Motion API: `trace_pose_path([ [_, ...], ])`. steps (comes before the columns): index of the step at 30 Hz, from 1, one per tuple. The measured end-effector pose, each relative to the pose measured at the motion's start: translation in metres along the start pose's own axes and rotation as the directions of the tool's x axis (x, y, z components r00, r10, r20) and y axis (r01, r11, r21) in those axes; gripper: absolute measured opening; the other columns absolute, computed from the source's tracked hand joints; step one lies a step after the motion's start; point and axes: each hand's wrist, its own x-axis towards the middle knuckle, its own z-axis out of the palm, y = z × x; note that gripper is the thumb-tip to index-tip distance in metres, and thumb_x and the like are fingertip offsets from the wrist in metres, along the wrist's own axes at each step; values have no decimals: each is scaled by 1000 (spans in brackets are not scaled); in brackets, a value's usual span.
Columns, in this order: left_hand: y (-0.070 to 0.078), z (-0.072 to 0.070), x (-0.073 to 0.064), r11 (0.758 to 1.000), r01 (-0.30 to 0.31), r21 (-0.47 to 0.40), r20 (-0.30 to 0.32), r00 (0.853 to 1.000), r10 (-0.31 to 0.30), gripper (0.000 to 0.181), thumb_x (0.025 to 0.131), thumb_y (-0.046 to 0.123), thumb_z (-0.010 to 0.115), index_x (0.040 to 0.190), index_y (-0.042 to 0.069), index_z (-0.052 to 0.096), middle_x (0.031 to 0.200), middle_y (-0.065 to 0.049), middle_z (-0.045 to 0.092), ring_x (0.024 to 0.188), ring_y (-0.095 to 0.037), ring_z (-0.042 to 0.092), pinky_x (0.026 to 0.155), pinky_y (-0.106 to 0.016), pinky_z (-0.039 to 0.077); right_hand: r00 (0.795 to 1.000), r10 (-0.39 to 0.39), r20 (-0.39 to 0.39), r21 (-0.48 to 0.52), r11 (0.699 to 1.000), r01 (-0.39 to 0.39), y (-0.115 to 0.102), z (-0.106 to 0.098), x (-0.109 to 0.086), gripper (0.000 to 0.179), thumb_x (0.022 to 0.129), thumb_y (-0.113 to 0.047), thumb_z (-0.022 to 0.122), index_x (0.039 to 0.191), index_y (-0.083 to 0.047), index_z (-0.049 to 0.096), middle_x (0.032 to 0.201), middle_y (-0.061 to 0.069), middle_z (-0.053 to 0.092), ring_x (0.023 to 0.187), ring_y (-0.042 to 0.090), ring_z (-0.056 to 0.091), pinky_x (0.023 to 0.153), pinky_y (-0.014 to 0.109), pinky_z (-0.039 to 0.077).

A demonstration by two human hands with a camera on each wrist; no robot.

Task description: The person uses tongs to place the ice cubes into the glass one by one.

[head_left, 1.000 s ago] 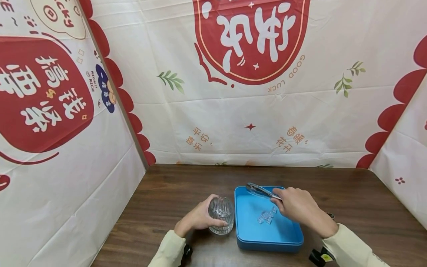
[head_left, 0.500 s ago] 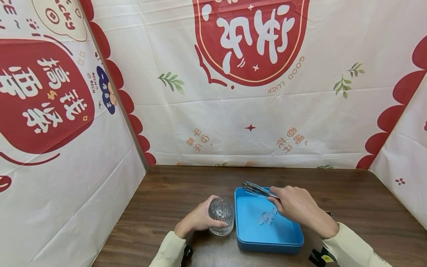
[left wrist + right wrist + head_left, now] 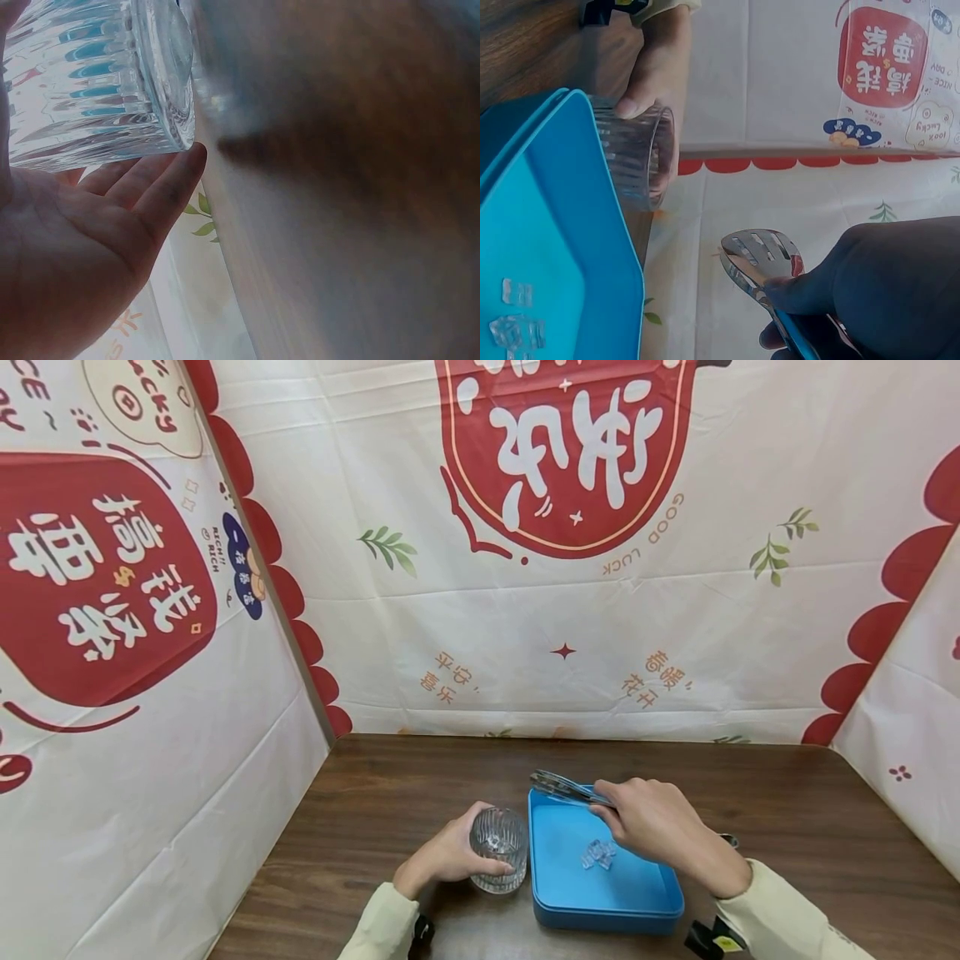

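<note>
My left hand [image 3: 444, 853] grips a clear ribbed drinking glass [image 3: 497, 842] on the table, thumb in front and fingers behind. In the left wrist view the glass [image 3: 75, 82] fills the upper left corner. My right hand [image 3: 658, 820] holds metal tongs [image 3: 558, 786] over the back of a blue box [image 3: 607, 921], their heads pointing left past its back left corner. The right wrist view shows slotted tong heads [image 3: 759, 255] close together; whether anything sits between them I cannot tell. Several clear ice-like cubes [image 3: 598, 854] lie in the box, just left of its middle.
The glass stands close to the box's left wall. Brown wooden table [image 3: 420, 768] surrounds both. A white printed cloth [image 3: 562, 610] hangs behind, and another cloth [image 3: 247, 693] closes the left side. Dark straps with devices [image 3: 708, 937] sit at the wrists.
My right hand and the tongs have moved left, toward the glass. A cube seen apart at the pile's right no longer shows; the right hand may cover it. The left hand stays on the glass.
</note>
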Motion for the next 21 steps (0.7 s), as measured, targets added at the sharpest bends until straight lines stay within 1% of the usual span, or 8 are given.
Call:
trace_pose_path([
  [4,-1,0,0,1000,-6,-2,-1,1000,6,79,71,44,87,135,23,46,114,0,61,96,-12,59,81,-34,51,1000,-8,-1,4,1000,8,-4,2,2,16,93,-27,68,84,-20,58,54,-12,35,46,2,34,42,22,26],
  [11,1,-1,0,1000,-7,-3,3,1000,7,79,72,45,87,136,23,46,113,0,61,96,-12,59,82,-34,50,999,-33,-11,25,999,33,-10,4,5,22,93,-29,68,78,-23,54,53,-12,33,45,1,33,42,21,25],
  [21,0,-1,0,1000,-3,-13,9,1000,3,79,72,44,87,136,23,45,114,1,61,96,-12,59,82,-34,50,997,-78,-20,24,997,79,-19,6,9,15,94,-29,68,85,-22,59,54,-13,36,46,1,34,42,21,26],
])
